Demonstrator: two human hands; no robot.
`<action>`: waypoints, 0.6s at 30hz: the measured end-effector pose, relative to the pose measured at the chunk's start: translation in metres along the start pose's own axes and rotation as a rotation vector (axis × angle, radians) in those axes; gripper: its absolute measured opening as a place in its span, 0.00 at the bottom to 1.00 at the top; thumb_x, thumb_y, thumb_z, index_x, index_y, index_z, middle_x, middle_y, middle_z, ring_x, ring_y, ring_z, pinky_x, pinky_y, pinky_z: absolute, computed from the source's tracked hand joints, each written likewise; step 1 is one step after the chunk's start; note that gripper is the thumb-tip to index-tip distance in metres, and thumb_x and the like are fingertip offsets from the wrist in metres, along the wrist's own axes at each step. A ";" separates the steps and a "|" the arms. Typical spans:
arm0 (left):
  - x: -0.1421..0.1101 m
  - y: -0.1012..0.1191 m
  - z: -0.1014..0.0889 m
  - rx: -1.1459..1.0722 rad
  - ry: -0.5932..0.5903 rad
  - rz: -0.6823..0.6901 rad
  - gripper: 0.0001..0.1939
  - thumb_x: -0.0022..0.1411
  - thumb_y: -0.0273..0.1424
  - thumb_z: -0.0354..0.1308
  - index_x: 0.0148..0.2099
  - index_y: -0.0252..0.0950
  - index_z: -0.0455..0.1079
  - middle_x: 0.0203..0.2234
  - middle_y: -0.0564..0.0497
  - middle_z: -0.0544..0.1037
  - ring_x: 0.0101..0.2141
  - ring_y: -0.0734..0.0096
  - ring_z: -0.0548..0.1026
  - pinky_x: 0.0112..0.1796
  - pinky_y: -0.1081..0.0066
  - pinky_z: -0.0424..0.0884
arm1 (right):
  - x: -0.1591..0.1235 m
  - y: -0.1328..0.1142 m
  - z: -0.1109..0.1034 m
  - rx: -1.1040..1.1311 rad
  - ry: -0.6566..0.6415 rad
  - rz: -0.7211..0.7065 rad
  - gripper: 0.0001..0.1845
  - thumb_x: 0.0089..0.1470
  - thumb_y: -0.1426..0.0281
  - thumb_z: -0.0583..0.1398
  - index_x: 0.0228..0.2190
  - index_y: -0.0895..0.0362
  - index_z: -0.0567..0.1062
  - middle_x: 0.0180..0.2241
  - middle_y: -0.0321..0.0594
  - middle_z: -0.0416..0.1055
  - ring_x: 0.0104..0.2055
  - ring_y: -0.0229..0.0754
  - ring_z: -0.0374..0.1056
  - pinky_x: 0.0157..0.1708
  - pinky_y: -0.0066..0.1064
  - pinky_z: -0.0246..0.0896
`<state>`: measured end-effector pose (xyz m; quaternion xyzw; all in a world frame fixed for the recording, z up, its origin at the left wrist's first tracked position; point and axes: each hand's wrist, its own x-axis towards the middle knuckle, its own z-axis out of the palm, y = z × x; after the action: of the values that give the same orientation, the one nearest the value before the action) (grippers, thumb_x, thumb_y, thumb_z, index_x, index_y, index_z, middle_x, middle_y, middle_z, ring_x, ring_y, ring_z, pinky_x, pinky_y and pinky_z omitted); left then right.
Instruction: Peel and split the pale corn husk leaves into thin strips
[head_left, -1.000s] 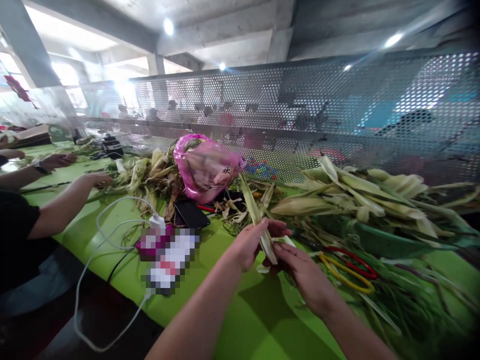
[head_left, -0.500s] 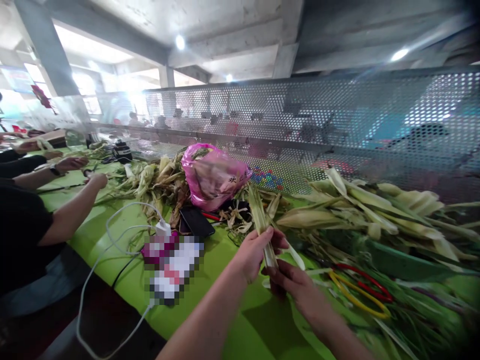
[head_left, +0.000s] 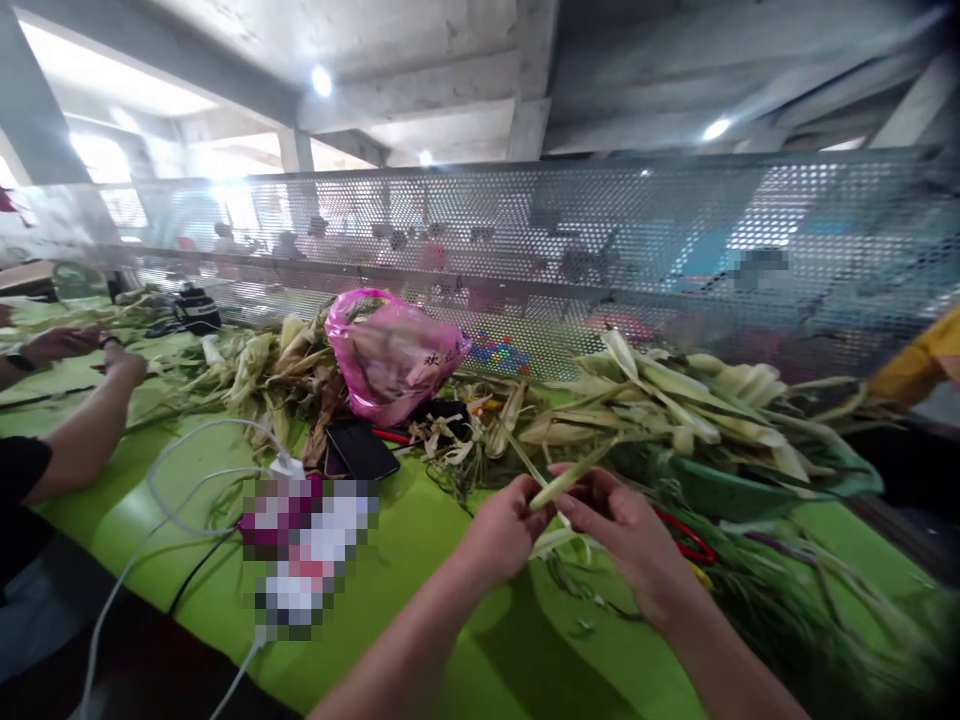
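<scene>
Far left, a co-worker's forearms (head_left: pixel 86 430) reach in over the green table (head_left: pixel 390 560), hands close together, dark watch on one wrist; black container (head_left: pixel 196 308) beyond them, near the mesh partition (head_left: pixel 450 240); then a pile of dry corn husks (head_left: pixel 296 370) against the pink plastic bag (head_left: pixel 397 355); in front, white charger (head_left: pixel 286 468) with white cable, by a purple block (head_left: pixel 281 510), partly pixelated; pixelated phone (head_left: pixel 319 560) just beside it; dark phone (head_left: pixel 364 448) lying flat, between block and bag.

Left hand (head_left: pixel 504 525) center-right, above the table, forearm rising from the bottom edge and angled up to the right; thumb and fingers bent, clamped on the lower left end of a pale green husk strip (head_left: pixel 576 478); strip lies between the two hands, slanting up to the right over the table.

Right hand (head_left: pixel 619 520) comes in from lower right, forearm angled up to the left; fingers curled in behind the strip, thumb pointing left toward the left hand, digits close together at the strip; exact right fingertip contact can't be told.

Further right, husk heap (head_left: pixel 697 400) in and around a green basin (head_left: pixel 750 490); red loop handle (head_left: pixel 694 545) just beside the right hand, green strands (head_left: pixel 795 600) spread below the basin; yellow sleeve (head_left: pixel 911 365) at the right edge.
</scene>
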<state>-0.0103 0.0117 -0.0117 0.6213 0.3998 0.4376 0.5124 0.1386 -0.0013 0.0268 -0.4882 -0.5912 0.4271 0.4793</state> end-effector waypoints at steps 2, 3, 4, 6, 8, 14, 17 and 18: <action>-0.003 0.003 0.001 0.138 -0.010 0.051 0.12 0.60 0.39 0.54 0.41 0.36 0.66 0.32 0.51 0.72 0.32 0.72 0.66 0.35 0.72 0.62 | 0.000 0.001 0.001 -0.008 0.011 -0.013 0.22 0.44 0.55 0.67 0.37 0.56 0.76 0.33 0.42 0.76 0.37 0.46 0.70 0.37 0.33 0.65; -0.005 0.005 0.000 0.188 -0.008 0.063 0.12 0.60 0.39 0.54 0.41 0.36 0.66 0.32 0.51 0.72 0.31 0.71 0.66 0.35 0.72 0.62 | 0.000 0.002 0.001 -0.015 0.024 -0.018 0.21 0.44 0.54 0.66 0.35 0.56 0.77 0.32 0.42 0.77 0.36 0.46 0.71 0.36 0.34 0.65; -0.007 0.008 -0.001 0.212 -0.013 0.062 0.12 0.59 0.39 0.55 0.41 0.36 0.66 0.31 0.51 0.72 0.31 0.71 0.66 0.34 0.72 0.63 | 0.000 0.002 0.000 -0.017 0.042 -0.024 0.20 0.44 0.54 0.66 0.33 0.56 0.77 0.32 0.42 0.77 0.35 0.46 0.71 0.36 0.35 0.65; -0.010 0.015 -0.004 0.163 -0.050 0.063 0.14 0.58 0.38 0.57 0.42 0.35 0.65 0.30 0.52 0.71 0.30 0.72 0.66 0.33 0.73 0.63 | 0.000 0.002 -0.001 -0.006 0.068 -0.026 0.19 0.43 0.54 0.66 0.30 0.56 0.79 0.30 0.42 0.78 0.35 0.47 0.72 0.37 0.36 0.66; -0.011 0.019 -0.006 0.025 -0.127 0.077 0.15 0.60 0.40 0.54 0.45 0.35 0.65 0.30 0.52 0.70 0.29 0.74 0.67 0.32 0.73 0.64 | 0.001 0.001 -0.002 0.027 0.087 -0.028 0.18 0.41 0.55 0.68 0.29 0.56 0.80 0.30 0.42 0.78 0.36 0.48 0.72 0.39 0.37 0.66; -0.006 0.011 -0.002 -0.024 -0.144 0.066 0.15 0.65 0.42 0.46 0.39 0.35 0.64 0.25 0.53 0.68 0.22 0.76 0.66 0.26 0.74 0.63 | 0.001 0.006 -0.001 0.100 0.027 -0.020 0.15 0.39 0.58 0.70 0.28 0.55 0.81 0.29 0.41 0.78 0.33 0.47 0.72 0.40 0.37 0.65; -0.003 0.005 -0.001 0.019 -0.119 0.054 0.16 0.66 0.41 0.44 0.33 0.36 0.61 0.21 0.55 0.66 0.20 0.78 0.62 0.22 0.75 0.58 | 0.000 0.007 0.000 0.131 -0.018 0.010 0.14 0.42 0.58 0.68 0.29 0.55 0.81 0.28 0.40 0.77 0.33 0.45 0.71 0.37 0.36 0.65; -0.003 0.005 -0.001 0.032 -0.108 0.054 0.16 0.66 0.41 0.44 0.31 0.36 0.61 0.20 0.56 0.64 0.19 0.79 0.61 0.22 0.76 0.56 | 0.000 0.007 0.000 0.138 -0.009 0.023 0.14 0.42 0.58 0.68 0.29 0.55 0.81 0.27 0.39 0.77 0.32 0.44 0.70 0.35 0.34 0.64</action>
<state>-0.0124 0.0082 -0.0073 0.6627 0.3617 0.4105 0.5114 0.1394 -0.0004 0.0204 -0.4589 -0.5568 0.4745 0.5042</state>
